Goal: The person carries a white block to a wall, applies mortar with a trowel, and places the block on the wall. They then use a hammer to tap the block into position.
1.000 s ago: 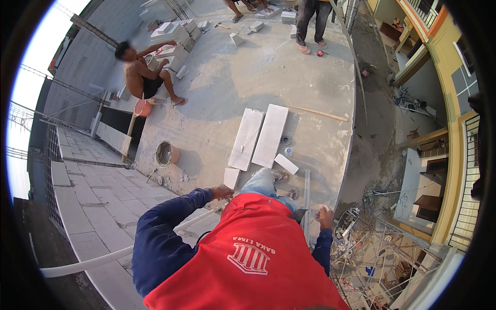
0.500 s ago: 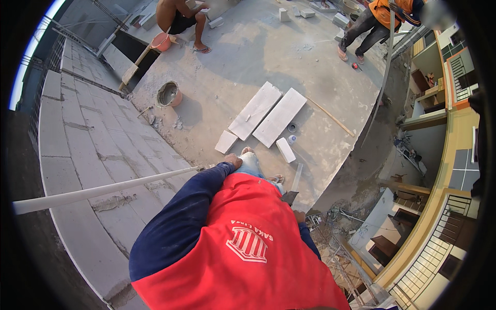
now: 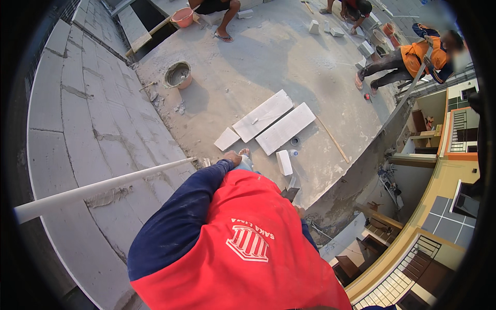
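Note:
My left hand rests on my light jeans at the leg, its fingertips unclear. My right hand is mostly behind my body, beside a dark flat tool; its grip is hidden. Just ahead lie two long white blocks, a shorter block, a small block, a small bottle and a thin wooden stick.
A block wall with a white pipe runs along my left. A mortar bucket and pink bucket stand ahead. A person in orange holds a long bar; two others crouch. At right, the slab edge drops away.
The view has swung right and down. My left hand has moved onto my leg; my right hand has drawn in behind my body. The person in orange is bent over with the bar.

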### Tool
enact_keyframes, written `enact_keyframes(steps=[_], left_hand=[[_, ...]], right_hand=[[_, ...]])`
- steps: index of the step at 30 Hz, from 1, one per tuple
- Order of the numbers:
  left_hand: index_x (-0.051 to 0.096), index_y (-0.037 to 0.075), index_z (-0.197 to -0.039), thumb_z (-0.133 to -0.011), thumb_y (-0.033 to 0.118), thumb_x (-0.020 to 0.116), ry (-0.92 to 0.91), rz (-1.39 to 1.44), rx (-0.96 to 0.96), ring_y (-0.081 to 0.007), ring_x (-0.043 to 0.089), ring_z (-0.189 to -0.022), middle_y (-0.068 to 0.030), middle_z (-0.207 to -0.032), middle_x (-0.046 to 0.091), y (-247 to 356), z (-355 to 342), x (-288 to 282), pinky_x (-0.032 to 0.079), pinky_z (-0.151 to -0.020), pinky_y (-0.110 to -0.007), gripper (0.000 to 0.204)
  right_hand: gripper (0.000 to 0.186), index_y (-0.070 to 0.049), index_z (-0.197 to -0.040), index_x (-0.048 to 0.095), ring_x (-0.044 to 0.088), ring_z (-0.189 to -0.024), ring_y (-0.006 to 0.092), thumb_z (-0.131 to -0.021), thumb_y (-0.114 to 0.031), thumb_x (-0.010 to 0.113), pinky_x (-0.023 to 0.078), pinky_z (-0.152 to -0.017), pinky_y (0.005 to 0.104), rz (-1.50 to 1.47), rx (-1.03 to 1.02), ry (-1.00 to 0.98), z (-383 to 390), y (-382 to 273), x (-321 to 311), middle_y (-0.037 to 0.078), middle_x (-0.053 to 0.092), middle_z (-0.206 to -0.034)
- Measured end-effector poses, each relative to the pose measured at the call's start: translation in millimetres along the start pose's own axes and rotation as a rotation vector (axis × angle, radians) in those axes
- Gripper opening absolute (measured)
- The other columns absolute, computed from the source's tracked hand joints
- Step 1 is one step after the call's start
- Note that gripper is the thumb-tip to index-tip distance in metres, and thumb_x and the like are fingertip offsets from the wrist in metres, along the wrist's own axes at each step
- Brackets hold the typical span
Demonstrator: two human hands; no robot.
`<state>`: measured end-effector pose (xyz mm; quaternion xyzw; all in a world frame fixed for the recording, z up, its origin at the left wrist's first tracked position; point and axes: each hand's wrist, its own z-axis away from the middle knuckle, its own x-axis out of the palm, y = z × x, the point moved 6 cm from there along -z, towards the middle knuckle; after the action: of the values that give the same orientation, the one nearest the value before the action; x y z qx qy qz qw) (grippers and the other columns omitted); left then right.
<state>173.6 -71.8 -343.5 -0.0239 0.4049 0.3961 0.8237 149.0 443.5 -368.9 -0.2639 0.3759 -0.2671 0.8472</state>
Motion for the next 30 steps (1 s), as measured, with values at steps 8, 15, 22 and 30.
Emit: enact_keyframes(steps=[8,15,22,30], left_hand=[[0.075,0.004,-0.099,-0.092,0.023,0.048,0.039,-0.007,0.033,-0.0374,0.069,-0.103,-0.0229,-0.111,0.069,-53.9,1.5,-41.1,0.055,-0.090,-0.048,0.034],[0.073,0.003,-0.101,-0.093,0.024,0.046,0.164,0.203,-0.184,-0.0391,0.069,-0.101,-0.0234,-0.111,0.069,-138.0,-1.1,-43.0,0.054,-0.089,-0.050,0.035],[0.074,0.004,-0.099,-0.091,0.022,0.049,0.163,0.216,-0.277,-0.0367,0.071,-0.099,-0.0206,-0.105,0.072,-202.1,35.5,-31.2,0.056,-0.087,-0.049,0.032],[0.072,0.004,-0.110,-0.092,0.036,0.044,0.071,0.535,-0.514,-0.0436,0.062,-0.114,-0.0260,-0.120,0.065,-222.9,65.7,12.2,0.048,-0.100,-0.049,0.046]], right_hand=[[0.016,-0.006,-0.083,0.069,0.065,-0.055,0.0211,-0.087,-0.019,0.060,0.050,-0.047,0.0352,0.599,-0.398,-0.196,-81.7,-194.7,11.6,0.011,0.067,-0.069],[0.016,-0.009,-0.091,0.069,0.060,-0.048,0.0182,-0.091,-0.020,0.058,0.046,-0.040,0.0346,0.329,-0.342,-0.343,-180.2,-235.6,60.9,0.007,0.064,-0.064],[0.020,-0.006,-0.086,0.073,0.063,-0.053,0.0193,-0.084,-0.019,0.058,0.050,-0.049,0.0350,0.367,-0.401,-0.352,-244.4,-292.6,103.1,0.009,0.068,-0.068],[0.027,-0.009,-0.078,0.070,0.070,-0.074,0.0355,-0.078,-0.036,0.068,0.053,-0.066,0.0490,1.150,-0.950,-0.319,-283.2,-306.3,151.4,0.017,0.070,-0.080]])
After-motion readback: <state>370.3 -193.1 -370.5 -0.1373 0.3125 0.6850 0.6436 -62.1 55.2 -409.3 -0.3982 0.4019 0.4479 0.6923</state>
